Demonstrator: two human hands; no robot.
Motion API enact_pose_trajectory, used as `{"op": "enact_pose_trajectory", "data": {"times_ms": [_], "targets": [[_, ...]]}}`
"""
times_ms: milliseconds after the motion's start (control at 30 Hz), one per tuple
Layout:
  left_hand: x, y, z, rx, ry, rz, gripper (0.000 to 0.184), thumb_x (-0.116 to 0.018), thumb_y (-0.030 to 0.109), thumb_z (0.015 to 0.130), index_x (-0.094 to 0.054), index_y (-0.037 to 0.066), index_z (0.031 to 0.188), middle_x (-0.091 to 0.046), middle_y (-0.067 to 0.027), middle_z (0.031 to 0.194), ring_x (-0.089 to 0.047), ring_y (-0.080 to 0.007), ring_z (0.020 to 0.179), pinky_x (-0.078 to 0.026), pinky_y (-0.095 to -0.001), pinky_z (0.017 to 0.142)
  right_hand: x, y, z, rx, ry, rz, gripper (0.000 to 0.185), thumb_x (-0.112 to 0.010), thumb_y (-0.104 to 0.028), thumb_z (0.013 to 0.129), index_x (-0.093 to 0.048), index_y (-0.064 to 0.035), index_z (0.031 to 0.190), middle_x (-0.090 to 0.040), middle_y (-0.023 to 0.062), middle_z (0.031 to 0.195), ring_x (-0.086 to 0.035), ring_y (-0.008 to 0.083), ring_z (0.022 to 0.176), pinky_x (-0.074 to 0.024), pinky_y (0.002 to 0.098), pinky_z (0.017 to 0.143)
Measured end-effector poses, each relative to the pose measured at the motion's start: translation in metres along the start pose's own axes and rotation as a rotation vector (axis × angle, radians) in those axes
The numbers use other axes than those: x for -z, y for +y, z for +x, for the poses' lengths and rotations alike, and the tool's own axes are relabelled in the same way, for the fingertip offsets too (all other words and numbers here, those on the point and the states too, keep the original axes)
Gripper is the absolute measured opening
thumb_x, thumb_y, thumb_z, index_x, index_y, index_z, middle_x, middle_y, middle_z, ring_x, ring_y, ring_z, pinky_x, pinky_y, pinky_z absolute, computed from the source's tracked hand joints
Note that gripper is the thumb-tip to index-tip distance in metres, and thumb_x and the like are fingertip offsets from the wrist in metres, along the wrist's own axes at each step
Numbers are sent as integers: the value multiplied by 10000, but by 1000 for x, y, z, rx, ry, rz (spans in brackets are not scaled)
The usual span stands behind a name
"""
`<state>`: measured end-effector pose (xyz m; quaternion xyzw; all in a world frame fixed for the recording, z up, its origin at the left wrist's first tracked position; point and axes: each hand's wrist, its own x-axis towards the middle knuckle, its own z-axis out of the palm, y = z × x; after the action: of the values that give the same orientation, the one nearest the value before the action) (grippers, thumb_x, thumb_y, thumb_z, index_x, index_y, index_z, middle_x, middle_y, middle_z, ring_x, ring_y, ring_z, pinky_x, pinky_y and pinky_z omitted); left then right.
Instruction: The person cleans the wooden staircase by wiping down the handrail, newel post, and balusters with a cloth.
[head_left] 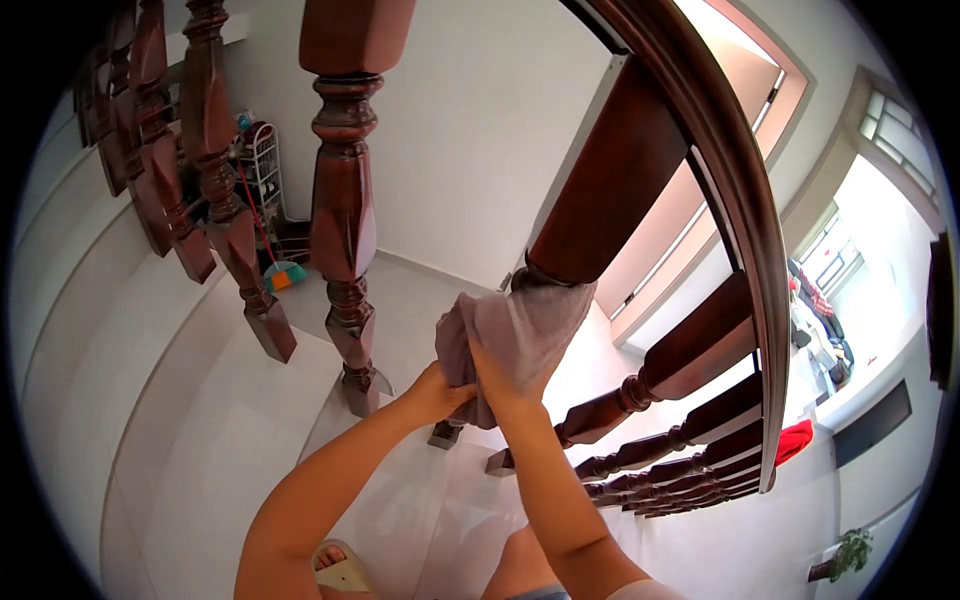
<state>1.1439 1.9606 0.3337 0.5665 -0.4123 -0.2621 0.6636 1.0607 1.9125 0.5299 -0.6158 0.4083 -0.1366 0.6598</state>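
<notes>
A greyish-pink cloth (530,325) is wrapped around the turned part of a dark wooden baluster (610,180), just under its thick square section. My left hand (440,393) grips the cloth's lower left side, its fingers closed on it. Against the front of the cloth is my right hand (508,385), mostly covered by the fabric, so its fingers are hidden. Both hands are close together at the baluster. Its foot (446,433) shows below the cloth.
A curved handrail (735,170) runs down the right with more balusters (700,340). Further balusters (345,180) stand at left beside pale steps (190,420). A broom (284,277) and white rack (266,165) are behind. A potted plant (850,552) sits at lower right.
</notes>
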Motion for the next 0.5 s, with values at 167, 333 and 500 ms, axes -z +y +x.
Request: {"op": "enact_pose_trajectory", "data": {"times_ms": [167,333,500], "targets": [[-19,69,-7,-124,245,207,488,-731,279,724,-559,4,1089,-645,-115,985,-621,-217,888,-482,-331,757,17,10,15,471,197,-115,333,-746,-253,752,-615,-20,951,-591,50,860,-545,148,839,-454,285,754],[-22,164,17,217,37,201,668,-776,400,624,-544,13,1117,-639,-117,972,-632,-230,880,-501,-329,742,41,-19,57,571,-231,-140,361,-729,-286,755,-613,-22,970,-591,66,904,-556,173,850,-457,304,766],[-26,150,25,-195,246,314,571,-756,403,621,-582,3,989,-657,-114,881,-637,-258,781,-498,-350,702,23,-12,85,719,-33,20,390,-712,-320,758,-610,-23,989,-591,82,948,-567,198,862,-460,323,778]]}}
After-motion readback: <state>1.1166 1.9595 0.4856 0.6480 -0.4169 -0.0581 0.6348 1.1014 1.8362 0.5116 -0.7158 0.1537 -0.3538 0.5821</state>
